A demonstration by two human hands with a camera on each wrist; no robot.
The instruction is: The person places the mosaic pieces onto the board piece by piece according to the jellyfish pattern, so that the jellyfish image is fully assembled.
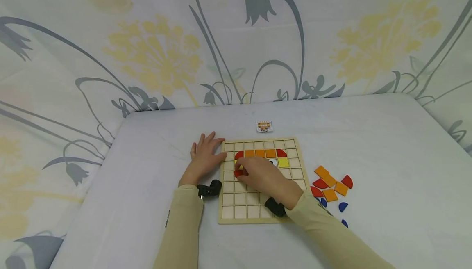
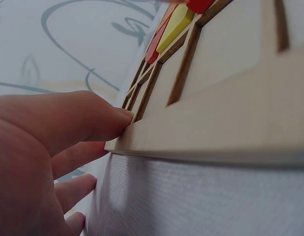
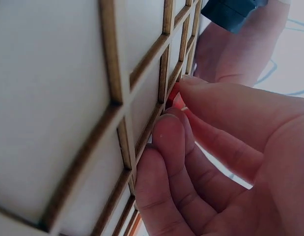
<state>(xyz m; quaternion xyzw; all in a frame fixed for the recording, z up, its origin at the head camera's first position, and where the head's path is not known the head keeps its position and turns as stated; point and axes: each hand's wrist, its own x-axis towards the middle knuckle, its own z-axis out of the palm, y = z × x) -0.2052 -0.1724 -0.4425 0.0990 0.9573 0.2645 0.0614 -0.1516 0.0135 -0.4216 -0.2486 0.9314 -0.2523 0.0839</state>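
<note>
A wooden grid board [image 1: 228, 212] lies on the white-covered table. My left hand [image 1: 203, 160] rests at its upper left edge, fingers spread, thumb touching the rim [image 2: 156, 135]. Over the left part of the grid, my right hand [image 1: 263, 176] pinches a red tile [image 1: 239, 174] between thumb and fingers; its full shape is hidden. Above it, a row of orange square tiles [image 1: 259, 153] sits between two red quarter-circle tiles [image 1: 281, 153]. Below that row, a yellow square tile [image 1: 283, 162] lies beside a black-and-white eye tile [image 1: 273, 162], partly covered by the right hand.
Right of the board lie loose orange squares [image 1: 330, 195], red quarter circles [image 1: 347, 181] and blue half circles [image 1: 343, 206], some overlapping. A small printed pattern card [image 1: 264, 126] lies behind the board. Black wrist cameras [image 1: 210, 188] sit near the board. Floral fabric [image 1: 158, 55] hangs behind the table.
</note>
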